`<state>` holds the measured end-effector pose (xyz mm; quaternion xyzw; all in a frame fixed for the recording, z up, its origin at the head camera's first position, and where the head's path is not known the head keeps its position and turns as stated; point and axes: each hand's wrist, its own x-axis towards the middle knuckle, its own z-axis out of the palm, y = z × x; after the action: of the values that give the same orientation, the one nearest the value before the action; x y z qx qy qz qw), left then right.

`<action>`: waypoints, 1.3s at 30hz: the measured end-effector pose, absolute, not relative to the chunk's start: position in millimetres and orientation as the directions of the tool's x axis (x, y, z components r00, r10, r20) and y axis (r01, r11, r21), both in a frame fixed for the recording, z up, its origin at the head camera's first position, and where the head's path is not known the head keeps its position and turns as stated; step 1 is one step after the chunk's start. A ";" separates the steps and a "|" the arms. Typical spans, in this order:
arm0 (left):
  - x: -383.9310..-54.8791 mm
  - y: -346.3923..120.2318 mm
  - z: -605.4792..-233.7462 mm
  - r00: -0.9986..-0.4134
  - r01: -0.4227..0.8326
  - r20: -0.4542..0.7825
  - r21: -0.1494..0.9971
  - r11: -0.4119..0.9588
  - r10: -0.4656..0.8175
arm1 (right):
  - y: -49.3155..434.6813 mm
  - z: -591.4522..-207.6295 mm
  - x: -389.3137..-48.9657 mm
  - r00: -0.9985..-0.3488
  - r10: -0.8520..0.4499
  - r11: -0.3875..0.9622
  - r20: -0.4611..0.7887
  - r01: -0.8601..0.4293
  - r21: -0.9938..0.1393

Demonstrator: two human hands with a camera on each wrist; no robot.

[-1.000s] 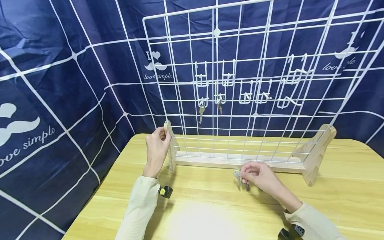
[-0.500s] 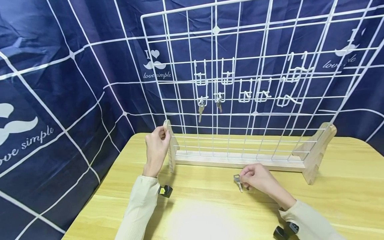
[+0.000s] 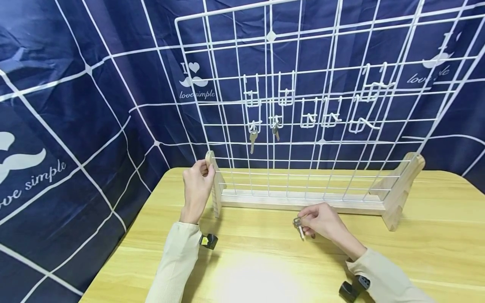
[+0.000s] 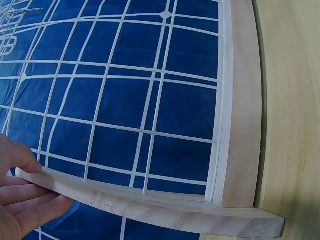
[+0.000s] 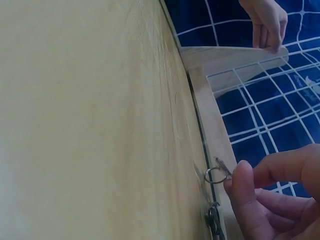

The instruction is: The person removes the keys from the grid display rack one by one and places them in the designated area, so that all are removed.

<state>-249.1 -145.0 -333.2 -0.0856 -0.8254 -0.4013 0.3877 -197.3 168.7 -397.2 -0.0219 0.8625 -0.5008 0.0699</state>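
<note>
My left hand point(image 3: 198, 185) grips the top of the wooden end support point(image 3: 217, 198) of a white wire grid rack; in the left wrist view its thumb and fingers lie on either side of that wood point(image 4: 150, 207). Between thumb and fingertips, my right hand point(image 3: 323, 221) pinches a small bunch of keys point(image 3: 300, 231) in front of the rack's wooden base bar point(image 3: 273, 203). A metal ring point(image 5: 206, 176) shows at the fingertips in the right wrist view, with keys point(image 5: 215, 222) dangling below. Part of the bunch is hidden behind the fingers.
Keys point(image 3: 253, 142) hang from one white wire hook on the grid, and another key set point(image 3: 276, 131) from the hook beside it. Several more hooks point(image 3: 331, 118) sit to the right and above. A blue patterned cloth point(image 3: 94, 139) encloses the wooden table point(image 3: 151, 248).
My right hand has shifted slightly left with the keys, which have swung and turned below the fingers. The left hand keeps its hold on the support.
</note>
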 end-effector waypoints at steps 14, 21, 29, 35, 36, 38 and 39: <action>-249.1 -144.9 -332.7 -0.694 0.438 0.698 0.603 0.667 -0.175 | 158.0 -398.9 -197.1 -0.996 -0.079 0.529 -0.040 -0.008 -0.849; -248.8 -144.9 -332.3 -0.702 0.429 0.690 0.608 0.668 -0.177 | 156.8 -400.6 -197.6 -0.996 -0.076 0.554 -0.043 -0.006 -0.833; -248.8 -144.8 -332.9 -0.703 0.432 0.689 0.612 0.662 -0.178 | 156.8 -399.0 -196.3 -0.995 -0.077 0.558 -0.063 0.009 -0.829; -249.6 -144.9 -333.0 -0.705 0.425 0.686 0.612 0.667 -0.181 | 160.7 -397.3 -195.6 -0.996 -0.081 0.567 -0.045 -0.009 -0.824; -249.5 -145.0 -332.9 -0.706 0.423 0.685 0.613 0.668 -0.182 | 161.6 -397.0 -195.5 -0.996 -0.081 0.568 -0.041 -0.012 -0.823; -249.2 -145.0 -332.9 -0.708 0.419 0.682 0.614 0.668 -0.183 | 163.2 -395.6 -195.1 -0.996 -0.081 0.570 -0.034 -0.019 -0.822; -249.1 -145.0 -332.9 -0.710 0.418 0.680 0.616 0.667 -0.183 | 164.0 -394.5 -194.8 -0.996 -0.087 0.573 -0.027 -0.028 -0.819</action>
<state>-249.1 -145.0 -332.9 -0.0706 -0.8328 -0.4018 0.3743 -194.8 164.0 -394.5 -0.0323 0.8862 -0.4610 0.0320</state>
